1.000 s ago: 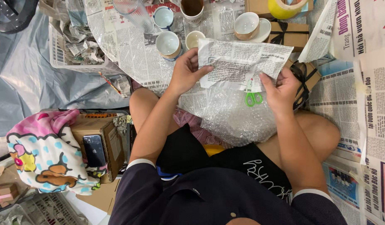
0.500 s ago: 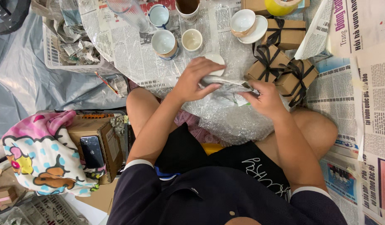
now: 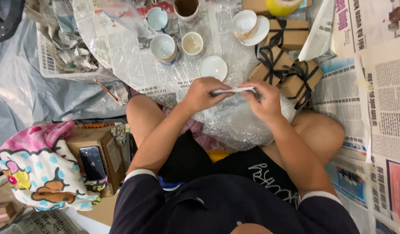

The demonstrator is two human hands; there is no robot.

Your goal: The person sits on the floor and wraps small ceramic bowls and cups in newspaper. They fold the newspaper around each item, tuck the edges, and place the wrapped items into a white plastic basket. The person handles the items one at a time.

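1. The left hand and the right hand each pinch one end of a flat folded piece of newspaper, fingers closed on it, holding it level above the lap
2. Under the hands a crumpled sheet of clear bubble wrap lies across the knees, with a trace of something green, too hidden to identify, just below the right hand
3. Judging by how things lie, the wrapping looks only part done: a small white round saucer sits bare just beyond the hands, and a white-and-blue ceramic cup, a cream cup and further cups stand unwrapped on the spread newspaper on the floor
4. Two brown cardboard gift boxes tied with black ribbon appear finished, just right of the saucer
5. To the left, a black phone rests on a cardboard box beside a cartoon-printed cloth, well apart from the hands
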